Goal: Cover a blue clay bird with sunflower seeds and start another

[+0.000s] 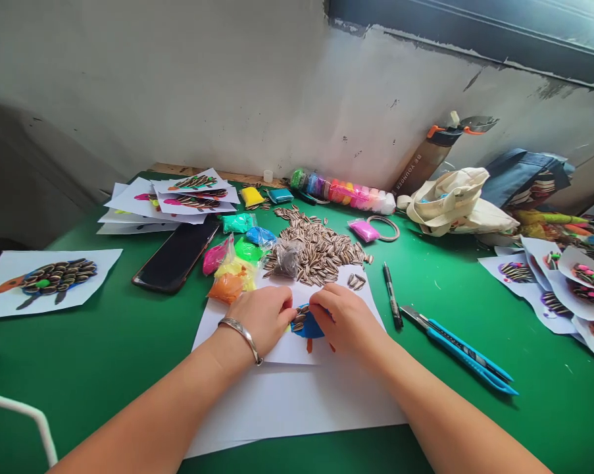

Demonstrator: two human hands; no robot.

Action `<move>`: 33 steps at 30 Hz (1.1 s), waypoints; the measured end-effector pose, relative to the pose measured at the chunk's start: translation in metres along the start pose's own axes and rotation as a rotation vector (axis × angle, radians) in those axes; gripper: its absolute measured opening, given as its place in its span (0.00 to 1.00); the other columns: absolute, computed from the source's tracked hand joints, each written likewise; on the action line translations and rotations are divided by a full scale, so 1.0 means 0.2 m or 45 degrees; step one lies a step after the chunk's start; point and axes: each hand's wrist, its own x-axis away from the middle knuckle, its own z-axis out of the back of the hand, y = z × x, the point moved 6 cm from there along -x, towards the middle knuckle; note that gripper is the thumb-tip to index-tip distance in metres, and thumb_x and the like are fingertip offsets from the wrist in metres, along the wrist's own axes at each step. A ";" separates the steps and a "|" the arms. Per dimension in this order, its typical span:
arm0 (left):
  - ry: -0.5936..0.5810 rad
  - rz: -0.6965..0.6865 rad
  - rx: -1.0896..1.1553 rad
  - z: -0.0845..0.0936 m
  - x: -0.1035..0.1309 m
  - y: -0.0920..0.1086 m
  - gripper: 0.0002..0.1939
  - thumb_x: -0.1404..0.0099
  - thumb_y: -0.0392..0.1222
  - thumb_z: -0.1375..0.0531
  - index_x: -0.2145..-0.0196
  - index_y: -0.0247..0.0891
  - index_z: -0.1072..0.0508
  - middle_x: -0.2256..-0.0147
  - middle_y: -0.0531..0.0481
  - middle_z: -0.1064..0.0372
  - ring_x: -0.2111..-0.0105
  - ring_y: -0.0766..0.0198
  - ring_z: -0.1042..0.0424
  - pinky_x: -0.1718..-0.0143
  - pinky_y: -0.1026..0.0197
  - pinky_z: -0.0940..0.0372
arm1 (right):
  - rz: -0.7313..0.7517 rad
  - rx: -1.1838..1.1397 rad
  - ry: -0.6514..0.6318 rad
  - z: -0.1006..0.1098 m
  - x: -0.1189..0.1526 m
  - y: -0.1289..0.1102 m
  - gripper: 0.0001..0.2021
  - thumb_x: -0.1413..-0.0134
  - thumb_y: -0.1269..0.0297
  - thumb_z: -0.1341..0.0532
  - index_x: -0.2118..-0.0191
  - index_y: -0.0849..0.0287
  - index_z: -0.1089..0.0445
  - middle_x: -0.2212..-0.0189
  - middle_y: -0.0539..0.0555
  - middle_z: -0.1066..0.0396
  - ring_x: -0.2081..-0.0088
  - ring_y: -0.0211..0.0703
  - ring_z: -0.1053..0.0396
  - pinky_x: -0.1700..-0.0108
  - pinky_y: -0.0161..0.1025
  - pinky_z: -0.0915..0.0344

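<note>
A blue clay shape (312,328) with short brown legs lies on white paper (281,353), and several striped sunflower seeds (301,320) are set at its left part. My left hand (262,316), with a silver bracelet at the wrist, has its fingers closed at the shape's left edge. On the other side my right hand (346,316) bends over the shape, thumb and fingers pinched together near its top and covering its right part. Whatever is between the fingertips of either hand is hidden. Just beyond lies a large heap of sunflower seeds (321,247).
Bags of coloured clay (232,276) lie left of the heap. A phone (175,257), a stack of seed pictures (153,204) and a single seed picture (54,280) are further left. To the right are a pen (392,296), a blue utility knife (462,349) and a cloth bag (449,201).
</note>
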 end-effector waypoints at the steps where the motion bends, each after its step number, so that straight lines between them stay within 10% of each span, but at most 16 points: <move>1: -0.003 0.001 -0.002 0.00 0.00 0.00 0.08 0.39 0.45 0.47 0.72 0.43 0.32 0.71 0.53 0.29 0.72 0.62 0.34 0.75 0.62 0.52 | 0.003 -0.002 0.001 -0.01 0.00 0.00 0.09 0.42 0.73 0.45 0.70 0.58 0.30 0.72 0.51 0.35 0.69 0.38 0.38 0.70 0.33 0.48; 19: -0.048 -0.033 0.029 0.01 0.00 0.00 0.09 0.39 0.43 0.49 0.72 0.43 0.31 0.71 0.52 0.28 0.71 0.61 0.32 0.74 0.62 0.48 | -0.070 -0.036 0.140 0.07 -0.07 0.05 0.10 0.43 0.73 0.45 0.68 0.57 0.27 0.71 0.51 0.33 0.69 0.38 0.36 0.68 0.33 0.44; 33: -0.049 -0.113 0.034 0.03 0.02 0.00 0.10 0.39 0.39 0.50 0.70 0.42 0.29 0.69 0.50 0.27 0.69 0.60 0.30 0.71 0.61 0.43 | 0.288 0.363 0.148 -0.03 -0.26 -0.03 0.10 0.43 0.74 0.46 0.67 0.58 0.28 0.69 0.54 0.33 0.66 0.41 0.39 0.63 0.37 0.47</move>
